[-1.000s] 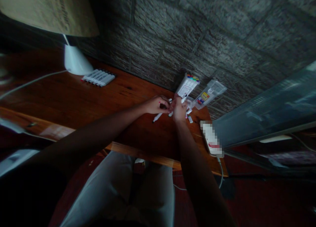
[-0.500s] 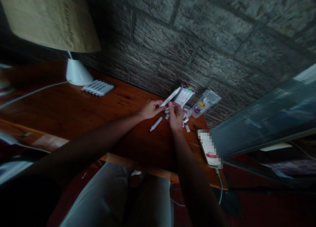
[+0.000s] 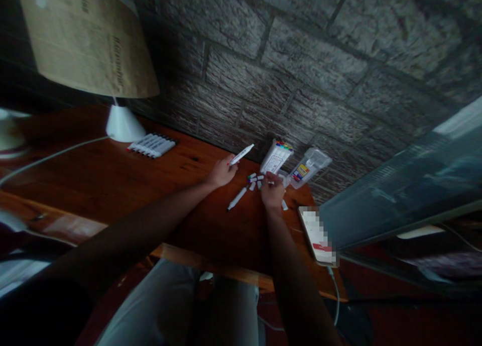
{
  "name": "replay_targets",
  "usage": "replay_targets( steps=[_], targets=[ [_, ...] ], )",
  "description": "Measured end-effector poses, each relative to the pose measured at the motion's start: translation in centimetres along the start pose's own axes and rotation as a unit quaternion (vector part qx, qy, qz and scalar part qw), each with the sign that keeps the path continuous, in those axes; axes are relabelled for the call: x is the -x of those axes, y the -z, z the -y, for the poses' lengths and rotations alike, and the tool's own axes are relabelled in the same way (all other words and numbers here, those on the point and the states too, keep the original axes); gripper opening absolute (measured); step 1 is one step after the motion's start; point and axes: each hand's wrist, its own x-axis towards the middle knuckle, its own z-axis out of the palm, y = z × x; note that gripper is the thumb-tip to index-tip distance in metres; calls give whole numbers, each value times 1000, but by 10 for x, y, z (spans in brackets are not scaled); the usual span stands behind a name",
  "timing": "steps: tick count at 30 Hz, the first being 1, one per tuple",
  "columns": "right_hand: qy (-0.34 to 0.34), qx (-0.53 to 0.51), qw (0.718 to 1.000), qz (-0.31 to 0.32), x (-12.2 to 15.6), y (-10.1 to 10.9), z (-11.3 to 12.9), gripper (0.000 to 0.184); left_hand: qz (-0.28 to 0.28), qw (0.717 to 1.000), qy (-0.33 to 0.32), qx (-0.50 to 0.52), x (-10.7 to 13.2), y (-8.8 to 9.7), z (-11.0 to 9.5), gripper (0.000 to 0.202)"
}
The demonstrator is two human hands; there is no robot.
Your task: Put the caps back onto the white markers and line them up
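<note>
My left hand is closed on a white marker, which tilts up and to the right. My right hand is over a cluster of small marker caps, with its fingers drawn together; what is between them, if anything, I cannot make out. A second white marker lies on the wooden table between my hands, its dark end toward me. Just behind my right hand, a case of markers with colored ends leans near the wall, beside a clear plastic case.
A row of white markers lies on the left by the lamp base, under a paper lampshade. A phone with a cable is at the right edge. A stone wall borders the back.
My hands have moved apart. The left has drawn back left with the marker; the right has come down among the loose caps. The view has shifted slightly.
</note>
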Motion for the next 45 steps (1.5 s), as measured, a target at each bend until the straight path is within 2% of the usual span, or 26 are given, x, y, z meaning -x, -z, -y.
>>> replay_targets(
  steps=[4, 7, 10, 15, 19, 23, 27, 30, 32, 34, 37, 40, 45],
  targets=[
    [63, 142, 987, 42, 8, -4, 12, 30, 34, 999, -31, -5, 3, -1, -4, 8],
    [96, 212, 969, 81, 9, -3, 17, 33, 63, 997, -54, -7, 4, -2, -5, 22],
    [104, 278, 950, 100, 11, -3, 17, 38, 70, 996, -54, -24, 5, -6, -2, 27],
    [115, 324, 927, 150, 16, -14, 21, 45, 76, 995, -55, -42, 5, -8, 3, 18],
    [92, 343, 915, 191, 16, -19, 26, 35, 67, 994, -56, -67, 4, -6, 3, 10],
    [81, 336, 920, 184, 13, -16, 27, 26, 60, 994, -30, -86, 4, -4, 1, 12],
    [83, 265, 950, 145, 7, -13, 23, 23, 63, 994, -17, -86, 5, -4, -2, 20],
    [84, 129, 986, 66, 3, -13, 21, 30, 63, 993, -32, -95, 5, -3, -3, 26],
    [49, 10, 998, 28, 2, -14, 22, 35, 57, 992, -31, -105, 5, -2, -4, 27],
    [-34, -111, 993, 16, 0, -15, 23, 39, 57, 992, -25, -107, 5, -1, -5, 27],
    [-149, -233, 961, 9, 0, -15, 28, 43, 71, 992, -32, -99, 6, -1, -5, 27],
    [-168, -272, 947, 4, 2, -13, 36, 47, 88, 991, -48, -89, 6, -1, -5, 26],
    [-157, -281, 947, 14, 5, -11, 43, 47, 118, 989, -53, -68, 6, -2, -3, 28]
  ],
)
